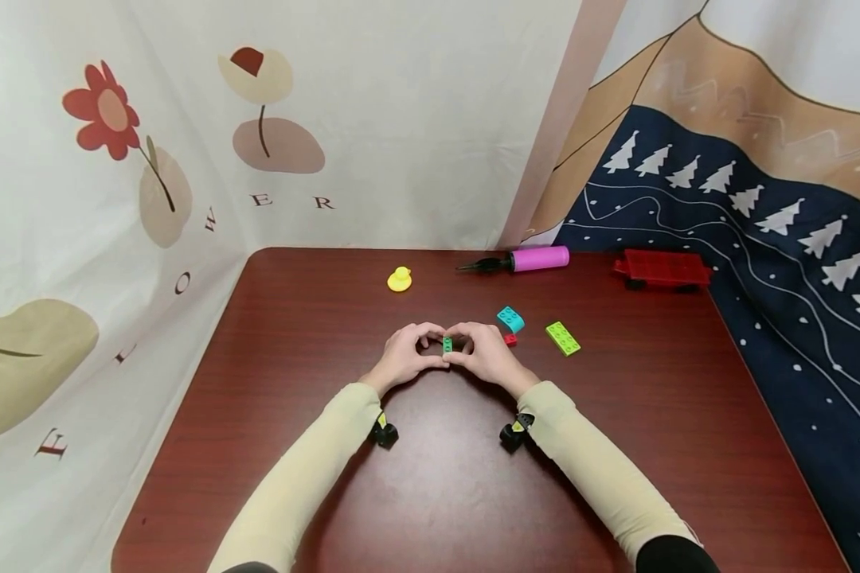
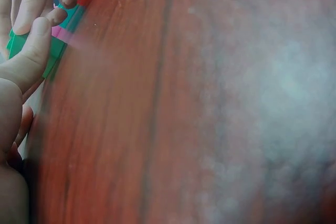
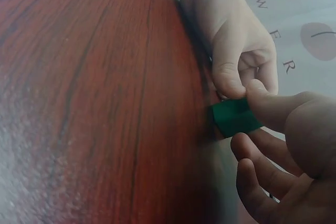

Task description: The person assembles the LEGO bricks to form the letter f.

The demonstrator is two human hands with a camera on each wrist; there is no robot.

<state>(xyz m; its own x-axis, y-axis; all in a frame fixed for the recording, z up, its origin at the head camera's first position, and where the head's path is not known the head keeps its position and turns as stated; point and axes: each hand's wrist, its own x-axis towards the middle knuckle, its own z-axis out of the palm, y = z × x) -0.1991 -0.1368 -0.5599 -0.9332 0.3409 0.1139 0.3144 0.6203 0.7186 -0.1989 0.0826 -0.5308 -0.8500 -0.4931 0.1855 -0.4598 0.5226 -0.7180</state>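
A small green toy building brick (image 1: pixel 447 344) is held between my two hands just above or on the table, around its middle. From the left, my left hand (image 1: pixel 404 355) pinches it with thumb and fingertips. Opposite, my right hand (image 1: pixel 489 355) grips its other side between thumb and fingers. In the right wrist view the green brick (image 3: pixel 233 117) shows a plain side, its far end covered by the fingers. Right beside the right hand lie a red brick (image 1: pixel 510 340), partly hidden, and a turquoise brick (image 1: pixel 510 319). A lime green brick (image 1: pixel 562 338) lies farther right.
Toward the back of the dark red wooden table (image 1: pixel 430 493) are a yellow rubber duck (image 1: pixel 399 279), a pink hand pump (image 1: pixel 540 259) with a black nozzle, and a red toy wagon (image 1: pixel 662 269) at the right corner. Printed cloth hangs behind and beside the table.
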